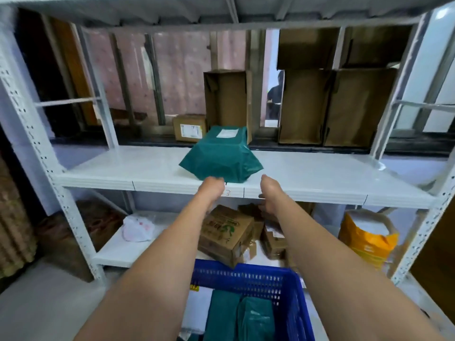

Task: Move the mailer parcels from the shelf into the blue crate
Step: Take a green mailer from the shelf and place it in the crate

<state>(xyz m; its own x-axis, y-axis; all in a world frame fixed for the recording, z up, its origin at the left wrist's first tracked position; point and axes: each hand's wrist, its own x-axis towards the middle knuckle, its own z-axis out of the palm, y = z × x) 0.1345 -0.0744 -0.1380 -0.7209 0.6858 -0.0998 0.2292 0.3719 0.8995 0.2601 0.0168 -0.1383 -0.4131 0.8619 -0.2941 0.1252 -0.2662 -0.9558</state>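
The crumpled green plastic mailer parcel (221, 153) lies just beyond both hands, left hand (211, 187) seemingly touching its near edge, right hand (268, 190) open beside it.

Green mailer parcel (221, 153), white label on top, lay bulging at front edge of white shelf (123, 166). Blue crate (290, 286), slotted walls, stood below on floor, holding two green mailers (241, 318) side by side.
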